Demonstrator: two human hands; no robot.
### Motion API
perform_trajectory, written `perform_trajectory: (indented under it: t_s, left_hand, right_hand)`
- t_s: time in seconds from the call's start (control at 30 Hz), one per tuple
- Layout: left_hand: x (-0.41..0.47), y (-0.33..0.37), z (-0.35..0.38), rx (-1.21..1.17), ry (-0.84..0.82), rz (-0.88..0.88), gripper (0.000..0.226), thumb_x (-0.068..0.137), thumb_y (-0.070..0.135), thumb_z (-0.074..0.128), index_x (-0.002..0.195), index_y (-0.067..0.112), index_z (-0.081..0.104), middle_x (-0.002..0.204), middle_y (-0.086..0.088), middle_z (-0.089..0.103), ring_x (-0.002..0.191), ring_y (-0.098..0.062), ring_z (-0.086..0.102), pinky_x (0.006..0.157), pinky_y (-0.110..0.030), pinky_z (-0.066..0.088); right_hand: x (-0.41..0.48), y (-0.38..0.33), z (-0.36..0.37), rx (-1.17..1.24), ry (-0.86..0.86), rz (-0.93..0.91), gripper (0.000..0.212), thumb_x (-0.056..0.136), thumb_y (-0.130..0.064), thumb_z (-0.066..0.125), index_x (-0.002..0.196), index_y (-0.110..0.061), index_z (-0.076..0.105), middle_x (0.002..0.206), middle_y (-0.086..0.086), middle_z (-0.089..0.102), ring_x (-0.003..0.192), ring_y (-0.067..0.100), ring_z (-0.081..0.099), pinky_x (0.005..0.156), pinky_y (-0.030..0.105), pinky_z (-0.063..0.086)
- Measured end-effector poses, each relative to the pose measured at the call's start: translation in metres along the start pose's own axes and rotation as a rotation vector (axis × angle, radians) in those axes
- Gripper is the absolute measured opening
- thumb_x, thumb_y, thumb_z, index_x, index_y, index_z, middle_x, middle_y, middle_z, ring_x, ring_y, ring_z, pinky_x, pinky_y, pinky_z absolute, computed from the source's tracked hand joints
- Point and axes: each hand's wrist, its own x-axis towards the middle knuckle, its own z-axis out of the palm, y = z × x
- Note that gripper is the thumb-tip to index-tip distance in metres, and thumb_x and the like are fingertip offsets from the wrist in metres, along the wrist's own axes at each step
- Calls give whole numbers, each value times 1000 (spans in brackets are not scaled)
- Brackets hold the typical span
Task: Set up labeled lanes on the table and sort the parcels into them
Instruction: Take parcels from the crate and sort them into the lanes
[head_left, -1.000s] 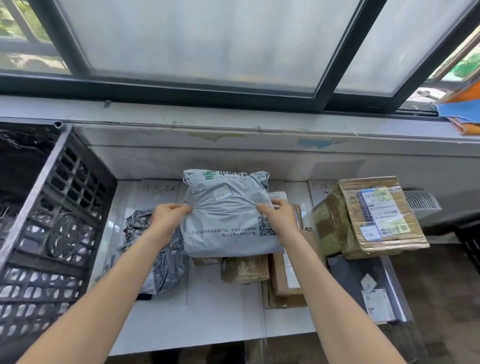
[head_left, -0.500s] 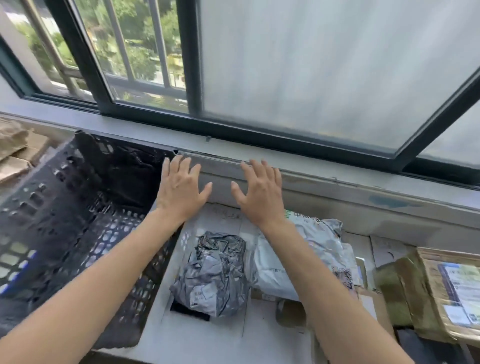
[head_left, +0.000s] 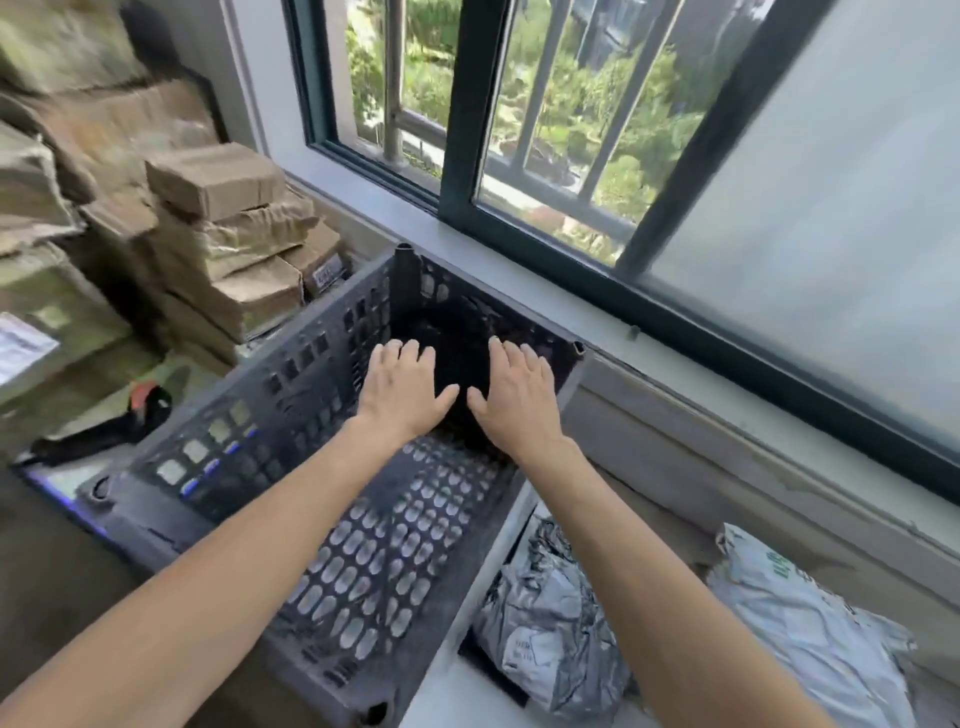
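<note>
Black plastic crate (head_left: 291, 395) stands by the table (head_left: 452, 701). The left hand (head_left: 402, 395) and right hand (head_left: 514, 402) hang over it, fingers straight and a little apart, holding nothing. A grey parcel (head_left: 545, 613) and a white parcel (head_left: 810, 644) lie on the table. I think the next one is best gripped by both sides.

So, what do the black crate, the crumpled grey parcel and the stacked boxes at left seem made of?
The black crate looks like moulded matt plastic, given its perforated walls. The crumpled grey parcel seems thin glossy plastic film, probably a mailer: it creases and glints. The stacked boxes look like brown cardboard, possibly taped.
</note>
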Motion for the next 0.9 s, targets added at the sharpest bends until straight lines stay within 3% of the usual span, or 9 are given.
perform_trajectory:
  t_s: [0.3,0.4,0.63,0.73,0.8,0.9]
  left_hand:
    - [35,-13,19,18,-144,22,59,96,56,43,135,13,51,135,-12,54,128,-33,44,114,-47,28]
    - [44,-14,26,31,-189,39,56,96,55,43,133,15,54,132,-12,57,126,-33,46,111,-47,31]
    - [51,-17,41,-9,-205,31,53,96,51,45,134,15,53,131,-10,58,123,-31,48,106,-43,36]
    - [51,-25,45,-23,-194,8,49,98,45,46,134,13,53,130,-11,59,122,-32,50,102,-43,39]
    - [51,-33,45,-37,-222,-37,44,99,40,47,130,11,55,123,-13,62,116,-34,55,94,-44,44]
    - [46,-47,48,-93,-280,-138,35,100,35,47,119,9,58,113,-16,66,102,-37,63,75,-38,46]
  right_hand:
    - [48,0,29,-107,-197,196,93,91,-38,66,157,-4,10,162,24,16,148,39,22,121,46,25]
    - [50,-1,34,-68,-88,235,90,89,-33,69,155,-6,16,161,22,15,142,40,29,115,45,34]
    - [54,4,38,0,18,299,80,89,-29,64,153,-7,22,144,15,39,123,34,45,99,41,43]
    - [55,8,40,-69,23,253,58,91,-31,62,142,-11,41,129,11,53,114,31,49,92,40,42]
    - [57,10,40,-92,-20,216,44,91,-29,61,131,-14,51,124,10,59,114,32,51,93,41,41]
    - [59,10,41,-77,-120,180,43,90,-27,62,131,-16,54,125,11,58,119,34,49,101,44,38]
